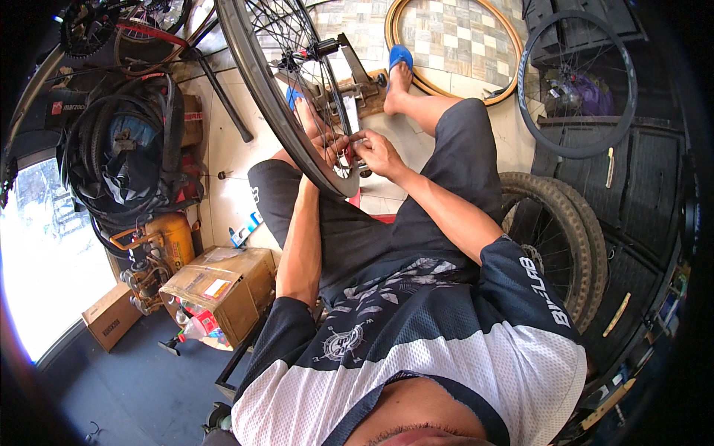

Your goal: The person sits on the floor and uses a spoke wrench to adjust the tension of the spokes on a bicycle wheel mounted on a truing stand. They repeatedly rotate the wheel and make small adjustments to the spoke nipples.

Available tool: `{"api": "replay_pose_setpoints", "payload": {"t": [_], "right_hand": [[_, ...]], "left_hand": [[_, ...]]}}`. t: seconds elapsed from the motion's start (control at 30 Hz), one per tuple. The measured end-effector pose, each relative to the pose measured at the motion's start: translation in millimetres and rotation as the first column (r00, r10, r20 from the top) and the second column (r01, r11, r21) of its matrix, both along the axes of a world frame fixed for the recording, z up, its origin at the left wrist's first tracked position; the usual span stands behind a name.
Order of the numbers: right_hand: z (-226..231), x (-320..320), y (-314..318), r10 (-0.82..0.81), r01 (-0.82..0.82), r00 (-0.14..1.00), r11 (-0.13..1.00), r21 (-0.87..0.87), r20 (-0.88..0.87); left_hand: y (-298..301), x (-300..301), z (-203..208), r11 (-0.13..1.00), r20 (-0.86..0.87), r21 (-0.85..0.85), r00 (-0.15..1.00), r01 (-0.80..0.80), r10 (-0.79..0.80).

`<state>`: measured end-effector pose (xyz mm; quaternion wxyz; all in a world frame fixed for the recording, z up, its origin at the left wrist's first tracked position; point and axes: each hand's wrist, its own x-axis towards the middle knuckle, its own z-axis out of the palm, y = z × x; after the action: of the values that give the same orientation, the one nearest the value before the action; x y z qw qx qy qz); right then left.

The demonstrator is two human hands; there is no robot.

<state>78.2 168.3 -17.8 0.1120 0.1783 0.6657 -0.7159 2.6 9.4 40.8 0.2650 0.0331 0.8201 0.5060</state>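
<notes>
A black spoked bicycle wheel (256, 74) stands upright between my legs, its hub held in a metal stand (364, 89). Low on the wheel, my left hand (326, 146) reaches in among the spokes behind the rim, its fingers bent and drawn together, partly hidden by the rim. My right hand (378, 154) is on the right side of the spokes, thumb and forefinger pinched close to the left fingertips. Something small and red shows between the two hands; its kind is too small to tell.
Tan-walled tyres (513, 44) lie on the floor ahead, with a bare wheel (634, 74) to their right. Knobbly tyres (569, 223) stand by my right side. Leftward are a pile of black tyres (89, 141), an orange compressor (175, 238) and a cardboard box (249, 279).
</notes>
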Motion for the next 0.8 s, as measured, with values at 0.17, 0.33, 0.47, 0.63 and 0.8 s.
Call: {"api": "replay_pose_setpoints", "payload": {"t": [0.17,0.33,0.47,0.63,0.8], "right_hand": [[22.7,4.8,-6.3,0.042,-0.024,0.988,0.993,0.12,-0.15],[15.5,2.3,2.8,0.148,-0.102,0.98,0.949,0.299,-0.136],[9.4,1.1,8.5,0.135,-0.134,0.991,0.975,0.177,0.003],[15.8,-0.1,2.5,0.081,-0.082,0.996,0.996,0.027,0.043],[-2.9,1.6,3.9,0.03,-0.026,0.999,0.996,0.086,-0.043]], "left_hand": [[-7.3,-2.8,-13.1,1.0,-0.045,0.007,0.999,0.026,-0.026],[-4.7,-4.9,-11.1,0.999,0.022,-0.033,1.0,0.015,-0.015],[-3.0,-3.9,-9.6,0.997,-0.106,-0.048,0.992,0.056,-0.061],[-11.2,-1.7,-30.7,0.97,0.159,0.226,0.986,-0.084,0.048],[-6.1,-6.2,-24.2,0.997,-0.001,0.044,0.998,0.064,-0.064]]}}
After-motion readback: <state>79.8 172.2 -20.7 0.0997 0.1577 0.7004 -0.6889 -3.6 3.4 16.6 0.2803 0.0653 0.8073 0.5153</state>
